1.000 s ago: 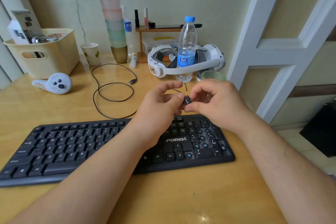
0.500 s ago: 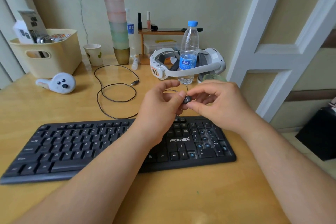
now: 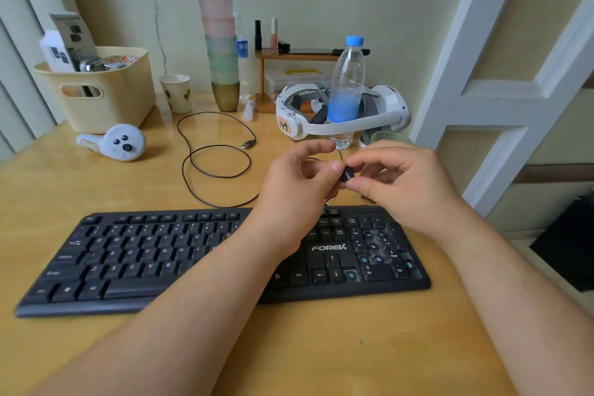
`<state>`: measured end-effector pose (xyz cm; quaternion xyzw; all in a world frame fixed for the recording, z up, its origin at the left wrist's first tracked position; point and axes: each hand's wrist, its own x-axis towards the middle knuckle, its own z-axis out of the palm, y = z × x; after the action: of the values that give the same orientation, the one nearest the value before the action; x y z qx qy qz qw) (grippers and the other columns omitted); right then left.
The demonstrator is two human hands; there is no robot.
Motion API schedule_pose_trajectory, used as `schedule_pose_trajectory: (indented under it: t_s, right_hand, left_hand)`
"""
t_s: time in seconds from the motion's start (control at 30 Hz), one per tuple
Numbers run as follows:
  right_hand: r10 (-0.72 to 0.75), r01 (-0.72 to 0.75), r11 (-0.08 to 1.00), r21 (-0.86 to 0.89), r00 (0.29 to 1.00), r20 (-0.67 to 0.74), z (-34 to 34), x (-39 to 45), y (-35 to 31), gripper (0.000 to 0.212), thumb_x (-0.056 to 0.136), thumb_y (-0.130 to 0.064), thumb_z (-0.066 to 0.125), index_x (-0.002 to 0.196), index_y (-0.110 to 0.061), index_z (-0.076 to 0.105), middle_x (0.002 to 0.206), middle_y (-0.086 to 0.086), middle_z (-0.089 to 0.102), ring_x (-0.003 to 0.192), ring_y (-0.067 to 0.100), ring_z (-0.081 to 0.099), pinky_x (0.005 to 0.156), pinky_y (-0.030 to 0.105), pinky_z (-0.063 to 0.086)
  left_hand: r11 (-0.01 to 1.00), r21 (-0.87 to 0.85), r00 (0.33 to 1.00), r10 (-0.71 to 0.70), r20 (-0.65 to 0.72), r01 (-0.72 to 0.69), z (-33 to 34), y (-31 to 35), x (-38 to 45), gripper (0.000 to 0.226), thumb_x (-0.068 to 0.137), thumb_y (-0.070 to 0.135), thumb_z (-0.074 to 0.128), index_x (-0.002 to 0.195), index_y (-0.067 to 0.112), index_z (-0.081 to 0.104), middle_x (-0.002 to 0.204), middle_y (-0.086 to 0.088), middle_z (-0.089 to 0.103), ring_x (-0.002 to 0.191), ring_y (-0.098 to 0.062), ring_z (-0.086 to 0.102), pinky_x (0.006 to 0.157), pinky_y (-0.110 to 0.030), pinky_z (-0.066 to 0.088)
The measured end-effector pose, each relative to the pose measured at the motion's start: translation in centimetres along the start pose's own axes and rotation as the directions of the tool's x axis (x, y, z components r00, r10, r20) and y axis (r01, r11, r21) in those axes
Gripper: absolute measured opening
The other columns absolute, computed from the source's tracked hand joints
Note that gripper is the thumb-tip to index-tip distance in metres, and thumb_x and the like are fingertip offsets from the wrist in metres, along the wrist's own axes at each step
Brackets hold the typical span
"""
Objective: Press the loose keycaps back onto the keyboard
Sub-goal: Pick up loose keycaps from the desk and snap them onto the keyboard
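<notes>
Both hands are raised above the far edge of the keyboard (image 3: pixel 180 254), meeting over its right-hand end. A single black keycap (image 3: pixel 348 175) sits between them, in the air, clear of the board and just above the block of navigation keys. The right hand (image 3: pixel 408 186) has it pinched: the index fingertip presses on the cap's upper edge and the thumb (image 3: pixel 355 185) closes on it from beneath, with the other fingers curled loosely behind. The left hand (image 3: pixel 295 190) comes in from the other side; its thumb tip (image 3: pixel 336 167) touches the cap's left face, while its index finger arches over the top without visibly resting on the cap, and the remaining fingers are folded into the palm. A pale legend shows on the cap's face (too small to read with any certainty).

The keyboard lies flat on the wooden desk (image 3: pixel 321 347), its long side running left to right. On its number pad several positions are bare, showing blue stems (image 3: pixel 373 246) where caps are missing, and another bare blue stem (image 3: pixel 351 275) sits just right of the down-arrow key.

Behind the hands stand a water bottle (image 3: pixel 347 90) and a white headset (image 3: pixel 347 119); a thin dark cable (image 3: pixel 218 157) loops across the desk to the left, near a white controller (image 3: pixel 115 142).
</notes>
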<state>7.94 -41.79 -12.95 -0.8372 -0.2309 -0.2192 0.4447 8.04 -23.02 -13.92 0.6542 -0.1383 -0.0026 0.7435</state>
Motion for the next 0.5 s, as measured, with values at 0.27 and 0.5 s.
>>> schedule_pose_trajectory:
  t_s: [0.27,0.5]
  right_hand:
    - [-0.003,0.005,0.996,0.088,1.000,-0.025,-0.32,0.21,0.24,0.042,0.089,0.002,0.073,0.103,-0.037,0.077,0.101,-0.006,0.072,0.086,0.019,0.070,0.075,0.054,0.059]
    - [0.043,-0.036,0.986,0.165,0.998,-0.039,-0.05,0.05,0.49,0.044,0.091,0.004,0.070,0.095,-0.039,0.079,0.095,0.002,0.073,0.078,0.022,0.071,0.070,0.061,0.058]
  left_hand:
    - [0.992,-0.107,0.993,-0.049,0.110,0.061,0.23,0.03,-0.21,0.031,0.101,-0.004,0.059,0.127,0.009,0.066,0.105,-0.018,0.076,0.090,-0.015,0.074,0.086,-0.027,0.060]
    - [0.999,-0.009,0.990,-0.030,0.136,0.031,0.32,-0.15,-0.36,0.032,0.097,-0.006,0.064,0.120,0.015,0.072,0.095,-0.006,0.078,0.090,-0.014,0.073,0.081,-0.022,0.057]
